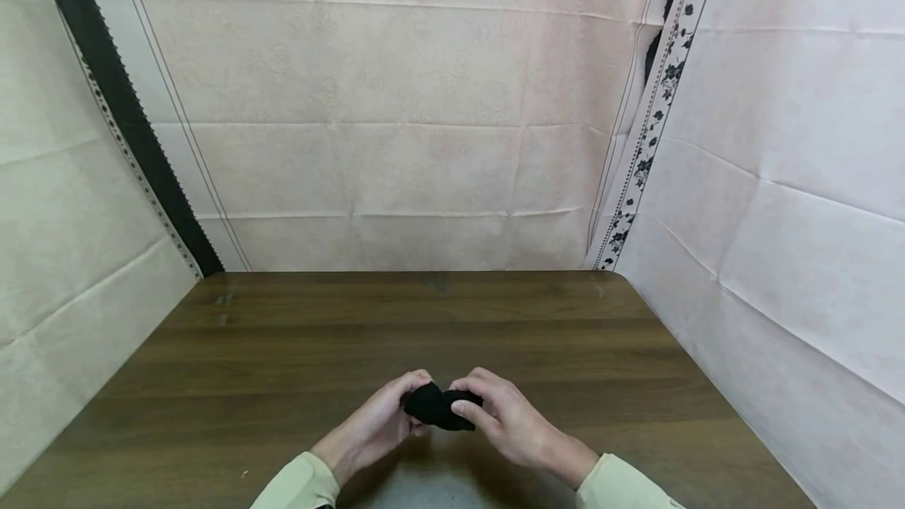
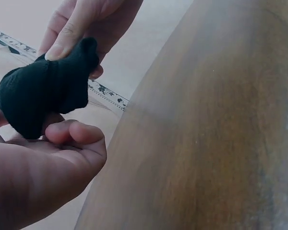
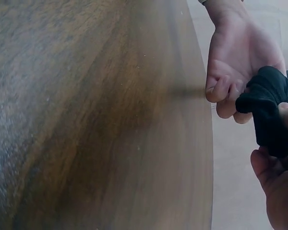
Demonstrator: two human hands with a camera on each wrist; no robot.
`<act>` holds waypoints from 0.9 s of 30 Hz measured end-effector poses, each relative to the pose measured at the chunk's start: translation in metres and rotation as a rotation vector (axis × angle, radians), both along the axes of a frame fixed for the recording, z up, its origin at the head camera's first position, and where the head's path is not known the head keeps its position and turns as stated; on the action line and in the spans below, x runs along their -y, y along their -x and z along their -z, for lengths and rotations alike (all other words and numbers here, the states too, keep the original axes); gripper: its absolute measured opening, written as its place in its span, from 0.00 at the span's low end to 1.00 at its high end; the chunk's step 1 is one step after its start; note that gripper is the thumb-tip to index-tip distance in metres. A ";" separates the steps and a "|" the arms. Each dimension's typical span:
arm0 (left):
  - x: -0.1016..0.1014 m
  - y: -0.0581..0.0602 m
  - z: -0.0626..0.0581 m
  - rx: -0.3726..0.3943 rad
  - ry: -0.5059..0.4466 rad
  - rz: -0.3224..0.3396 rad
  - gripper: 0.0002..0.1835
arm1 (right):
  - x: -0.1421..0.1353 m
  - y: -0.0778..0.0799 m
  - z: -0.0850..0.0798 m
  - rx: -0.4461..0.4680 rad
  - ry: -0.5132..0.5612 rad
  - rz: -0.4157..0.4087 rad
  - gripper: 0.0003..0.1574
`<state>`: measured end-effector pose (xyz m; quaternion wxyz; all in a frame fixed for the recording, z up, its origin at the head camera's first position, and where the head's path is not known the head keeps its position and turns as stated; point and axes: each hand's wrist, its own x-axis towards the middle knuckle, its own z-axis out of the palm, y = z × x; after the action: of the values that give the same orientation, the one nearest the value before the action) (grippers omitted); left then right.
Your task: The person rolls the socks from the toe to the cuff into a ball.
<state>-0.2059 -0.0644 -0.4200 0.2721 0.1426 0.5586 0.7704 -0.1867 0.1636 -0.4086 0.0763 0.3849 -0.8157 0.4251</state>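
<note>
A black sock (image 1: pixel 434 405), bunched into a small soft bundle, is held between both hands above the table near its front edge. My left hand (image 1: pixel 378 422) grips its left end, fingers curled about it. On the other end, my right hand (image 1: pixel 512 422) pinches the fabric between thumb and fingers. In the left wrist view, the sock (image 2: pixel 48 84) shows a fold across its middle, with the right thumb pressing on top. The right wrist view has the sock (image 3: pixel 269 112) spanning the two hands, part of it covered by fingers.
The brown wooden table (image 1: pixel 396 320) stretches beneath and beyond the hands. Pale cloth hangs as a back wall (image 1: pixel 424 100), a left wall (image 1: pixel 64 218) and a right wall (image 1: pixel 799 203) around it. A tiny white speck (image 1: pixel 244 474) lies at the front left.
</note>
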 end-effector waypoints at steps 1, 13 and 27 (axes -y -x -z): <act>0.000 0.000 0.000 0.002 -0.005 0.004 0.09 | 0.000 0.001 0.001 -0.015 -0.005 0.008 0.09; -0.001 -0.008 -0.001 -0.116 0.252 -0.330 0.20 | -0.001 0.004 0.003 -0.075 -0.026 0.138 0.09; -0.005 -0.012 -0.005 -0.389 0.396 -0.398 0.12 | 0.004 0.005 0.011 -0.167 -0.106 0.208 0.10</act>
<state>-0.1937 -0.0596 -0.4151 0.0271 0.1195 0.7556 0.6435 -0.1920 0.1596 -0.4193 0.1670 0.3359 -0.8634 0.3375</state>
